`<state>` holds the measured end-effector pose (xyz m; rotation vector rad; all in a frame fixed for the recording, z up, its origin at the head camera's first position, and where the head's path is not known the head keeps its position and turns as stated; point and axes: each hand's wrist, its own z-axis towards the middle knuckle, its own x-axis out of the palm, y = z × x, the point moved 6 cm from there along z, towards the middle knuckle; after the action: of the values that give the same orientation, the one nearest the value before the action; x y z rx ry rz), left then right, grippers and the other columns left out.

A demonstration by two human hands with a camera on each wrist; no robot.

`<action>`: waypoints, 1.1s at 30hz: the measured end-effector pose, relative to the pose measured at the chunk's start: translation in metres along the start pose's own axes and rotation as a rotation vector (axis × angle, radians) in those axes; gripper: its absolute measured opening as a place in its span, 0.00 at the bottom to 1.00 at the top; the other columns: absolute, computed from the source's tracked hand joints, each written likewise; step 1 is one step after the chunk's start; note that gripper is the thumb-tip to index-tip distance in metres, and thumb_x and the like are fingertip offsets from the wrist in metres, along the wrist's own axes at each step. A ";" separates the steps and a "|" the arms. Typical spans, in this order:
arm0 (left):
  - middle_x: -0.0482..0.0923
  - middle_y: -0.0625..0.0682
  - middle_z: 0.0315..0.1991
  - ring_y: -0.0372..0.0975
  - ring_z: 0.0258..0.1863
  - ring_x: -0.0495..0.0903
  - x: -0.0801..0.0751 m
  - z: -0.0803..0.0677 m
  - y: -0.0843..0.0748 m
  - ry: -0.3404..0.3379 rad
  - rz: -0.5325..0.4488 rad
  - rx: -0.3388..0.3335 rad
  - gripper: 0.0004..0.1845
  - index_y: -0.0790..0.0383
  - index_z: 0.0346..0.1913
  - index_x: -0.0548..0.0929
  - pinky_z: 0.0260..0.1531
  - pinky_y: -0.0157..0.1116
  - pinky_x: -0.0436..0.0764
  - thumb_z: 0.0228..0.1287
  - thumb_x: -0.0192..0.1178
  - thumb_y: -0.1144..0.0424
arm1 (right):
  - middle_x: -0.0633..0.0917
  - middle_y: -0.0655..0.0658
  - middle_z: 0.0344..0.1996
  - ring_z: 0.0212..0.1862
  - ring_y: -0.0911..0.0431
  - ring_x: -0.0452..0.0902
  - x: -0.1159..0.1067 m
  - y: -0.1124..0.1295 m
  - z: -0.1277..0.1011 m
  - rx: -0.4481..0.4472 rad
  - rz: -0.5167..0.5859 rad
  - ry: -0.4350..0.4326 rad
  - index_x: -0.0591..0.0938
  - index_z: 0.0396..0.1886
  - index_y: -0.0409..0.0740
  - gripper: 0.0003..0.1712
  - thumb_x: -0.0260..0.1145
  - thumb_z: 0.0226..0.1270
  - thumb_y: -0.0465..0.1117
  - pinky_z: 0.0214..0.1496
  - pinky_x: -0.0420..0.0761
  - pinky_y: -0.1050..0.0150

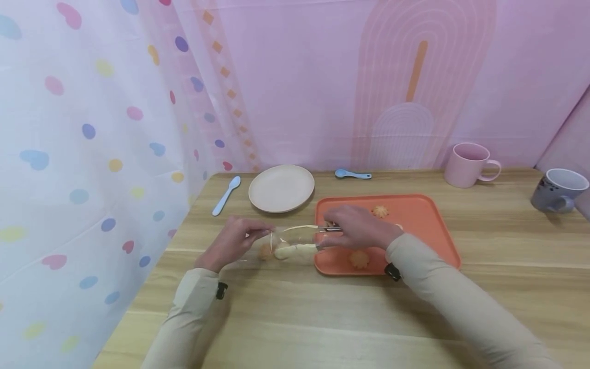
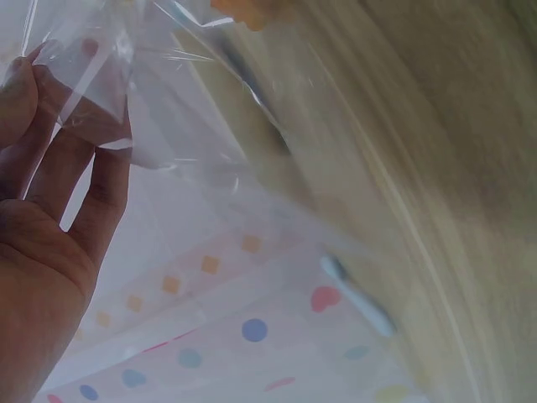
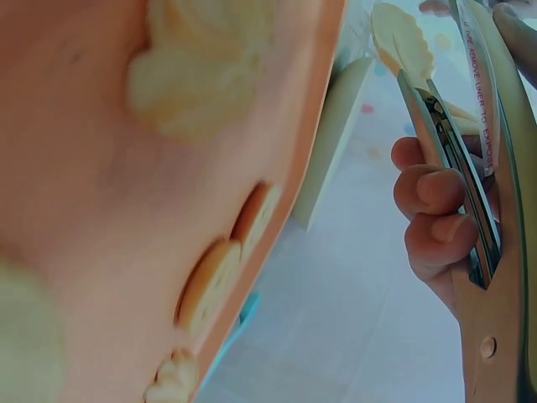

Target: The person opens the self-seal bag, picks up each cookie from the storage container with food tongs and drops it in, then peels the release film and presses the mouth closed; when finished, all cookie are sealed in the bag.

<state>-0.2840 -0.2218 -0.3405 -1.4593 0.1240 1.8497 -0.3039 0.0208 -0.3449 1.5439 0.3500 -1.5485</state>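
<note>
My left hand (image 1: 230,243) pinches the edge of a clear plastic bag (image 2: 189,126) between thumb and fingers, over the wooden table. My right hand (image 1: 357,226) grips a pair of tongs (image 1: 297,250) with metal arms and cream tips, above the left part of the orange tray (image 1: 430,236). The tongs' tips point left into the bag. A golden flower-shaped cookie (image 1: 266,251) shows through the plastic near the tips. In the right wrist view, a liner strip (image 3: 481,88) with red print lies along the tongs. Other cookies (image 1: 359,259) lie on the tray, some partly hidden by my right arm.
Behind my hands sit a beige plate (image 1: 281,188), a light blue spoon (image 1: 226,196) and a small blue measuring spoon (image 1: 352,175). A pink mug (image 1: 465,166) and a grey mug (image 1: 555,190) stand at the right. Patterned curtains (image 1: 295,87) hang along the table's back and left.
</note>
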 end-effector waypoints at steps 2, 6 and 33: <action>0.91 0.54 0.40 0.44 0.40 0.91 0.001 0.000 0.000 -0.004 0.005 0.009 0.08 0.64 0.43 0.91 0.42 0.41 0.89 0.63 0.66 0.71 | 0.64 0.57 0.18 0.23 0.65 0.57 -0.005 -0.004 -0.007 0.025 0.009 -0.006 0.72 0.21 0.49 0.29 0.69 0.62 0.65 0.25 0.58 0.71; 0.91 0.53 0.39 0.43 0.41 0.91 0.002 0.001 0.001 -0.006 0.001 0.014 0.08 0.64 0.43 0.91 0.42 0.41 0.89 0.63 0.66 0.72 | 0.64 0.57 0.17 0.23 0.65 0.59 -0.017 -0.015 -0.027 0.073 0.027 -0.034 0.70 0.20 0.52 0.29 0.71 0.59 0.66 0.26 0.62 0.71; 0.91 0.50 0.38 0.40 0.40 0.90 0.006 0.003 0.001 -0.002 0.034 0.019 0.08 0.60 0.43 0.91 0.42 0.40 0.88 0.62 0.67 0.69 | 0.82 0.59 0.28 0.30 0.67 0.74 -0.055 -0.050 -0.134 0.058 -0.140 -0.048 0.83 0.32 0.54 0.17 0.75 0.57 0.59 0.32 0.75 0.71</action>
<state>-0.2867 -0.2177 -0.3452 -1.4505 0.1661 1.8718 -0.2631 0.1681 -0.3390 1.5522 0.3960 -1.7142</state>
